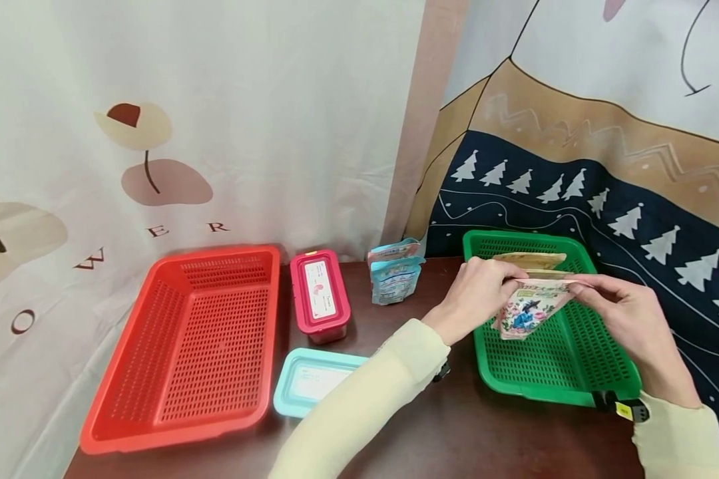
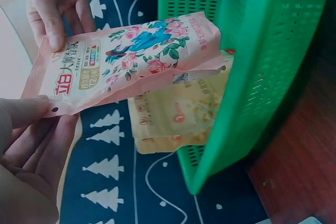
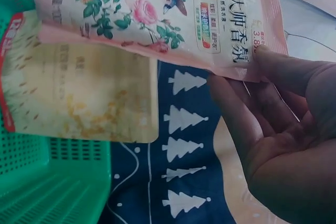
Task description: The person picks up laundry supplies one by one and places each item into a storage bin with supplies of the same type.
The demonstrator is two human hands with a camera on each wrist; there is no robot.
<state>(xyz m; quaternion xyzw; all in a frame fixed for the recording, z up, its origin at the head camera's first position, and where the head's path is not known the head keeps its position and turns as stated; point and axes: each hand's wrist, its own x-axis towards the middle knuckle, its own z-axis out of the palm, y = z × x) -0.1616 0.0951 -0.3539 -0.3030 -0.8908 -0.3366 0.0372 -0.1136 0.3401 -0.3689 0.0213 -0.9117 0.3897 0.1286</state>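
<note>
A pink detergent pouch (image 1: pixel 528 311), printed with roses and a figure in blue, is held up over the green basket (image 1: pixel 485 362). My left hand (image 1: pixel 478 293) pinches one top corner between thumb and fingers. The opposite top corner is pinched by my right hand (image 1: pixel 632 318), as the right wrist view also shows. From the pouch's sealed top edge, its body slants down toward the basket. Behind it, beige food packets (image 2: pixel 181 114) stand in the basket, partly hidden by the pouch; one beige packet (image 3: pixel 84 93) shows yellow grain-like print.
A red basket (image 1: pixel 216 346) stands at the left. Between the baskets are a magenta lidded box (image 1: pixel 320 293), a light blue lidded box (image 1: pixel 311 382) partly under my left sleeve, and blue pouches (image 1: pixel 394 276) standing upright. Patterned curtains hang behind the brown table (image 1: pixel 455 432).
</note>
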